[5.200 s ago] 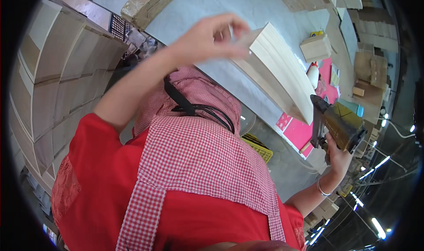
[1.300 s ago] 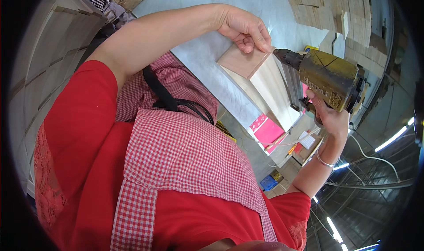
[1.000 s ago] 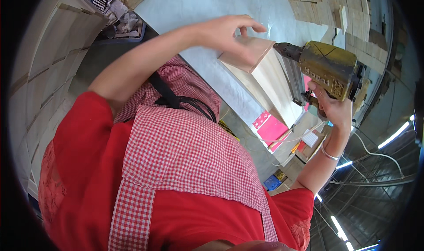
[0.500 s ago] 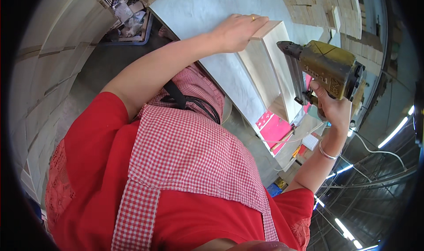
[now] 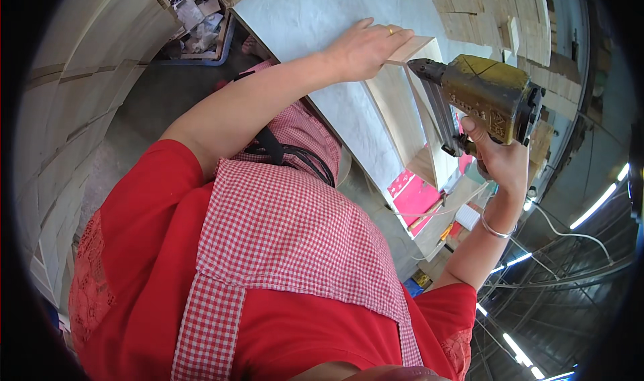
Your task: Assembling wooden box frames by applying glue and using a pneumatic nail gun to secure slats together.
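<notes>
A shallow box of pale wooden boards (image 5: 397, 109) rests on its side on a grey-white worktop (image 5: 295, 20). My left hand (image 5: 365, 52) grips the box at its far end board, fingers over the top edge. In my right hand (image 5: 504, 165) is a worn yellow and black nail gun (image 5: 488, 89), with my thumb and fingers wrapped round its handle. Its nose is right at the far corner of the box, close to my left fingertips. The magazine covers part of the box's right side board.
Stacked wooden boards (image 5: 469, 5) lie beyond the worktop, and more boards (image 5: 87, 79) rise on my left. A blue crate of scraps (image 5: 201, 60) stands at the far left. Near the worktop's right end are a pink sheet (image 5: 417, 203), a hammer (image 5: 427, 213) and a thin hose.
The nail gun has moved left and slightly up, bringing its nose to the box's far corner. My left hand and the box have shifted slightly right.
</notes>
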Motion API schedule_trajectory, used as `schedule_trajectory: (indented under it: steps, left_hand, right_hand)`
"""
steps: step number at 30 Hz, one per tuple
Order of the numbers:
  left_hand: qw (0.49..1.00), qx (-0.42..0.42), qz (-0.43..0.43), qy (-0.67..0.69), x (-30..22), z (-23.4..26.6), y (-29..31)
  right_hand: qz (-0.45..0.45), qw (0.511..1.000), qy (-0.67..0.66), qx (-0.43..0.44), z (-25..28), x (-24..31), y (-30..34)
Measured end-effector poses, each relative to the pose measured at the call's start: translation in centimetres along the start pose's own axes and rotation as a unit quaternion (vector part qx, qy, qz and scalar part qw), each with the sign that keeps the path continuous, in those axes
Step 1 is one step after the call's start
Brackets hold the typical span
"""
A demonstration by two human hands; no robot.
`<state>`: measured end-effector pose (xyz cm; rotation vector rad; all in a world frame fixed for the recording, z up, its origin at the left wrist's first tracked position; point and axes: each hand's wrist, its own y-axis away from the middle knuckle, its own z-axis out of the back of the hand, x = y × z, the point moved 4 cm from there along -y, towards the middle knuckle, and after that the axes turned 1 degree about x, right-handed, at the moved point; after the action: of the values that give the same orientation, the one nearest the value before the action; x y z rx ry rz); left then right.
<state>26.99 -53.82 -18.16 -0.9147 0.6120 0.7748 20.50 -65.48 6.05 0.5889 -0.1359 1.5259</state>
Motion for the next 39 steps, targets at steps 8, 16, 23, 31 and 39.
schedule_trajectory:
  steps: [8, 16, 23, 31, 39]
  left_hand:
    - [1.000, -0.010, 0.005, 0.005, -0.1, 0.0, 0.1]
    - [0.998, -0.027, -0.017, 0.046, -0.2, 0.5, -0.3]
    - [0.988, 0.103, 0.105, 0.041, -0.6, 3.9, -0.9]
    - [0.899, 0.354, 0.214, -0.147, -0.3, 10.8, -3.6]
    - [0.866, 0.388, 0.285, -0.140, 2.1, 8.5, -5.6]
  right_hand:
    - [-0.007, 1.000, 0.009, 0.002, 0.0, -0.3, -0.2]
    - [0.031, 0.999, 0.016, -0.010, 0.1, 0.2, -0.5]
    - [-0.059, 0.980, 0.032, -0.189, 2.8, -2.3, 5.0]
    - [-0.237, 0.934, 0.037, -0.263, 1.0, -17.9, 17.4]
    - [-0.317, 0.892, 0.188, -0.261, -11.4, -32.7, 20.6]
